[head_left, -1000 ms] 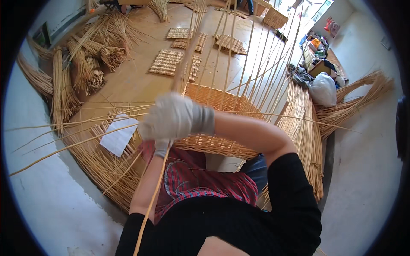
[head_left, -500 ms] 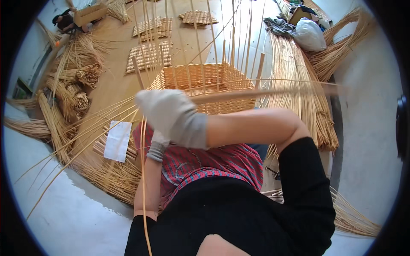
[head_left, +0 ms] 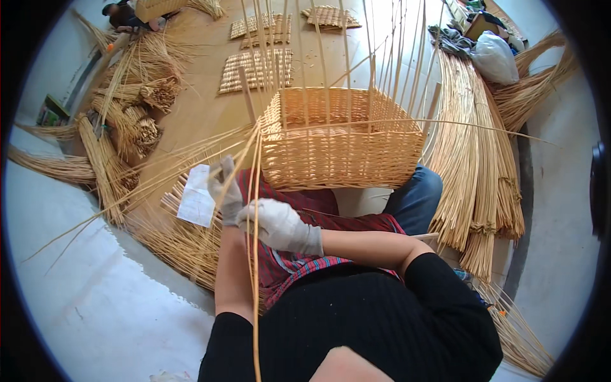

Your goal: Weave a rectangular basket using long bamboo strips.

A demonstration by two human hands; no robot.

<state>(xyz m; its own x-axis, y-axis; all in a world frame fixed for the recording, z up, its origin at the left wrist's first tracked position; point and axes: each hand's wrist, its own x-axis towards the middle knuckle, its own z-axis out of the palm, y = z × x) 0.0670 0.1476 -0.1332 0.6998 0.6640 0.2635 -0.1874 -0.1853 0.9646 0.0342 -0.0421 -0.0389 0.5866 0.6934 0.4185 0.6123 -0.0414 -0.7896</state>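
Observation:
A pale willow basket (head_left: 344, 159) with tall upright stakes sits in front of me. My left hand (head_left: 226, 191), in a whitish glove, is closed around a willow rod (head_left: 242, 153) that slants down from the basket's near left corner. Just right of it, my gloved right hand (head_left: 273, 224) is curled closed beside long rods (head_left: 256, 280) hanging toward my lap. A flat wooden stick (head_left: 428, 238) shows its end past my right forearm, in line with that hand; the forearm hides most of it. Several loose rods (head_left: 159, 172) fan out leftward from the same corner.
Bundles of rods lie left (head_left: 127, 121) and right (head_left: 474, 146). Woven panels (head_left: 258, 70) rest on the floor behind the basket. A white paper (head_left: 196, 196) lies on short sticks near my left hand. A white plastic bag (head_left: 495, 57) stands far right.
My right hand has come down from in front of the basket, bringing the wooden stick back along my forearm. The view has shifted, so the basket's near wall shows more fully.

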